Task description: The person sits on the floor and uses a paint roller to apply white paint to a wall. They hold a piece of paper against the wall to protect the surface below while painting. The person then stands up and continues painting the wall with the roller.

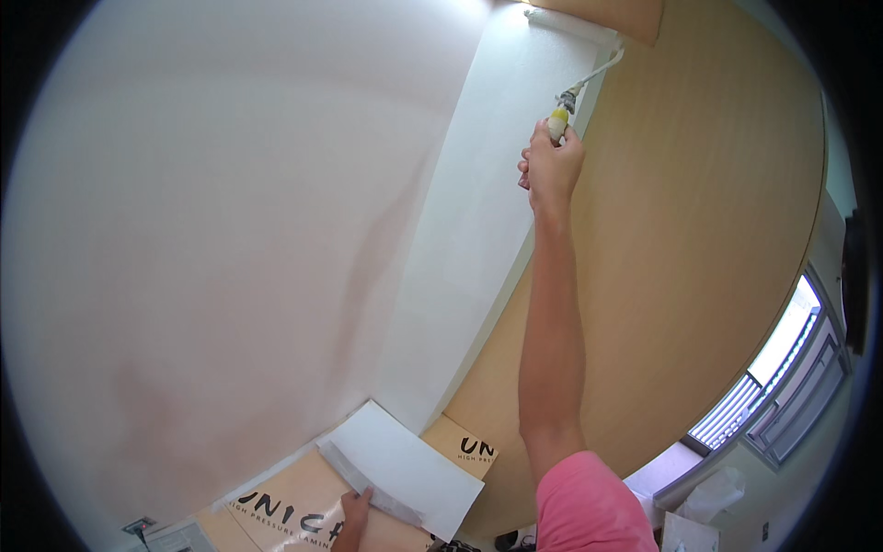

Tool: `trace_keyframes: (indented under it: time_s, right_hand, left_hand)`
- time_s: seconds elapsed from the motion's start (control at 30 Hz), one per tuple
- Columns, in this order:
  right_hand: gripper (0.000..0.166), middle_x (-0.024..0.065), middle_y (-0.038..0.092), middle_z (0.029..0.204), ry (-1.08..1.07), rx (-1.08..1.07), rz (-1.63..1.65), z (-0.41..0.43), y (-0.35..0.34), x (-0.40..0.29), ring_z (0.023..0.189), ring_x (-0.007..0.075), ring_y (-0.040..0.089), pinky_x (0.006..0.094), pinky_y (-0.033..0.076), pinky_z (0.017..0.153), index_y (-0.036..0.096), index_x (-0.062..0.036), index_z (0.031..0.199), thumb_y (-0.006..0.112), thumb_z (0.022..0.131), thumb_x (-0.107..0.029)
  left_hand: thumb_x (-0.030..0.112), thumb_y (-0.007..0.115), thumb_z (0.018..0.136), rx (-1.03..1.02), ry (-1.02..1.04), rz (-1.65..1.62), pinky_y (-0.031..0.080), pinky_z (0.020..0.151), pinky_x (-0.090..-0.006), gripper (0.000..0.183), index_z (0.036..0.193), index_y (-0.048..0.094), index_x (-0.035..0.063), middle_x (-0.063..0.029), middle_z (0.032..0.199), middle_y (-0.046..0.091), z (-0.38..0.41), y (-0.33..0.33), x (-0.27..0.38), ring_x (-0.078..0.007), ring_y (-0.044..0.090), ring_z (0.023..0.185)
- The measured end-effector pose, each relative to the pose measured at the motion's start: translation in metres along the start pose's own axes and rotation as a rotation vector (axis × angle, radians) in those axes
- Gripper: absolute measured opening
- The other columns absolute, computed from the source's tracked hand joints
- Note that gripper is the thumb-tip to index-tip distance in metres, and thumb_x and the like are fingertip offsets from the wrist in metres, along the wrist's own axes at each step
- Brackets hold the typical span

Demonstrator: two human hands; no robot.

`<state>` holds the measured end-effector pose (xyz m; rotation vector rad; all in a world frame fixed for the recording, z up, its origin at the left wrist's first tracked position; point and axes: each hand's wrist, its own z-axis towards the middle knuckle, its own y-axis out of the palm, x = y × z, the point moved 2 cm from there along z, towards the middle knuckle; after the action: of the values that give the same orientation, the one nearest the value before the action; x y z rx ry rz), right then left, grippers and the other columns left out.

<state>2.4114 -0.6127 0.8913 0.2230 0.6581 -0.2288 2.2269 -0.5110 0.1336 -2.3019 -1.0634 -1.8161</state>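
My right hand [554, 162] grips the yellow and cream handle of a paint roller [572, 26] at arm's length. Its bent wire frame leads to a white-coated sleeve, which lies across the top of a narrow white wall strip [469, 200], close under a wooden panel edge [621, 17]. Low in the view, my left hand [356, 510] holds the near edge of a white sheet [407, 462], which has a grey band along that side. The sheet sits at the foot of the strip, over brown printed sheeting [276, 514]. Some left fingers are hidden.
A broad pale wall [241, 241] meets the strip on the left; a wood-grain panel [683, 207] borders it on the right. At bottom left a plug and cord occupy a wall socket [138, 526]. A window [759, 372] and a plastic bag [714, 493] are at lower right.
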Motion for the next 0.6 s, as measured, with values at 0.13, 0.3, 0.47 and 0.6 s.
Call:
trace_keyframes:
  time_s: [0.13, 0.3, 0.47, 0.6]
  right_hand:
    - [0.021, -0.0002, 0.046, 0.063, -0.010, 0.004, 0.019, 0.001, -0.001, -0.003, 0.043, 0.0073, 0.043, 0.0246, 0.031, 0.035, 0.050, -0.0039, 0.088, 0.057, 0.100, -0.020]
    - [0.018, 0.0022, 0.052, 0.060, 0.023, -0.025, 0.016, -0.057, -0.023, 0.037, 0.042, 0.0105, 0.048, 0.0286, 0.036, 0.035, 0.055, -0.0008, 0.097, 0.056, 0.098, -0.018]
    - [0.018, 0.0022, 0.052, 0.060, 0.018, -0.043, -0.003, -0.038, -0.015, 0.010, 0.043, 0.0106, 0.048, 0.0281, 0.036, 0.035, 0.054, -0.0005, 0.096, 0.056, 0.098, -0.018]
    - [0.019, 0.0025, 0.052, 0.060, -0.024, -0.007, 0.012, 0.001, -0.008, -0.018, 0.043, 0.0106, 0.048, 0.0281, 0.036, 0.035, 0.053, 0.0000, 0.093, 0.056, 0.098, -0.018]
  left_hand:
    - [0.009, 0.073, 0.087, -0.015, -0.043, -0.042, 0.051, 0.071, -0.0298, 0.026, 0.099, 0.070, -0.0133, -0.0116, 0.090, 0.071, -0.003, 0.003, 0.005, -0.0159, 0.063, 0.077]
    - [0.009, 0.073, 0.087, -0.021, 0.023, -0.015, 0.051, 0.072, -0.0296, 0.025, 0.099, 0.070, -0.0135, -0.0124, 0.091, 0.072, -0.011, 0.007, 0.018, -0.0163, 0.064, 0.079]
    - [0.009, 0.072, 0.088, -0.019, -0.017, -0.027, 0.051, 0.073, -0.0292, 0.027, 0.102, 0.069, -0.0143, -0.0127, 0.093, 0.072, -0.001, -0.006, 0.004, -0.0164, 0.064, 0.079]
    - [0.007, 0.072, 0.088, -0.032, -0.019, 0.017, 0.052, 0.069, -0.0300, 0.024, 0.101, 0.069, -0.0131, -0.0126, 0.093, 0.072, -0.005, -0.002, 0.002, -0.0174, 0.065, 0.079]
